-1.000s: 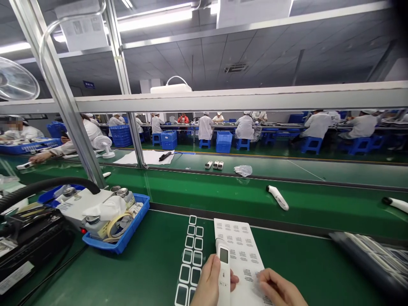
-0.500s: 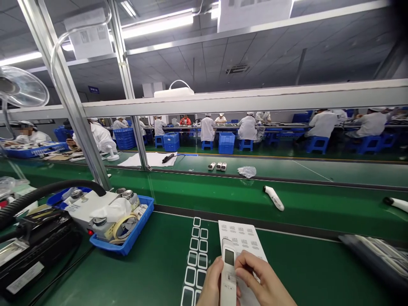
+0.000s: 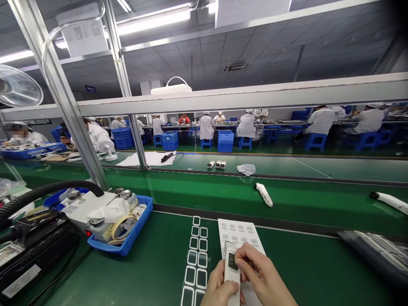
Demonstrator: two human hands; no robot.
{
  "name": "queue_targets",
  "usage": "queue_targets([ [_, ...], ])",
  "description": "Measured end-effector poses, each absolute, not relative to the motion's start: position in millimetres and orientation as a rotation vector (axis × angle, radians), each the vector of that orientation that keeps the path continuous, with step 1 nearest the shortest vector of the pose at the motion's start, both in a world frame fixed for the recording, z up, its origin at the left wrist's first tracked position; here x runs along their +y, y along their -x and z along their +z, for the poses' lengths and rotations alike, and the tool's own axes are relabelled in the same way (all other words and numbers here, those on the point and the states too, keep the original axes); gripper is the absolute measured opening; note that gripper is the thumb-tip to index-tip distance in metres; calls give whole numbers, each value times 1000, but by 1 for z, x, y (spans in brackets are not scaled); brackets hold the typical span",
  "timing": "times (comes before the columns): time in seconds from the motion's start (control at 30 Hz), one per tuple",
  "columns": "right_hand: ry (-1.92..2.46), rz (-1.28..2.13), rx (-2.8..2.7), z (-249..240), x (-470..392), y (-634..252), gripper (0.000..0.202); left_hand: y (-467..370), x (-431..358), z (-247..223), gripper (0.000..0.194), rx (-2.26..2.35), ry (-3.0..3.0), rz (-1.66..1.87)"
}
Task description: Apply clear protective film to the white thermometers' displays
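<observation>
Here, white device (image 3: 231,273) in left hand (image 3: 218,287), beside right hand (image 3: 260,272)

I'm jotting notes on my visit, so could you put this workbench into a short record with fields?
Left hand: gripping a white handheld device
Right hand: fingers bent, at the right edge of the device's screen
Behind the device: printed white sheet
Left of the sheet: white-bordered rectangles
Farther left: blue tray of assorted items
Beyond: two white, black-tipped devices

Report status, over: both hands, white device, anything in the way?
Left hand holds white device. Right hand at its screen. Printed sheet beneath, nothing visibly blocking.
</observation>
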State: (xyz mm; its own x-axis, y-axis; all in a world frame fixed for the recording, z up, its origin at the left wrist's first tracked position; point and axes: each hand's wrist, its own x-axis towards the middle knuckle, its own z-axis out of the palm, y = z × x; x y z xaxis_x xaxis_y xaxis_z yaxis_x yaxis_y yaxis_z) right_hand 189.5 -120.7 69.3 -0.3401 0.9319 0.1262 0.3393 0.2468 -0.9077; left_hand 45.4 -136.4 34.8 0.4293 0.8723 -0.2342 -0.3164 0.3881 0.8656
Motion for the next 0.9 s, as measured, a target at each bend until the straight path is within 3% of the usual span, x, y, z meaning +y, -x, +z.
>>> queue_targets([
  [0.13, 1173, 1046, -1805, 69, -120, -191, 31, -47, -136, 34, 45, 804, -876, 858],
  [0.47, 1180, 1065, -1742, 70, -121, -190, 34, -49, -137, 27, 50, 848, -864, 875],
  [0.9, 1167, 1083, -1694, 69, -124, -185, 38, -58, -141, 20, 78, 1005, -733, 949],
])
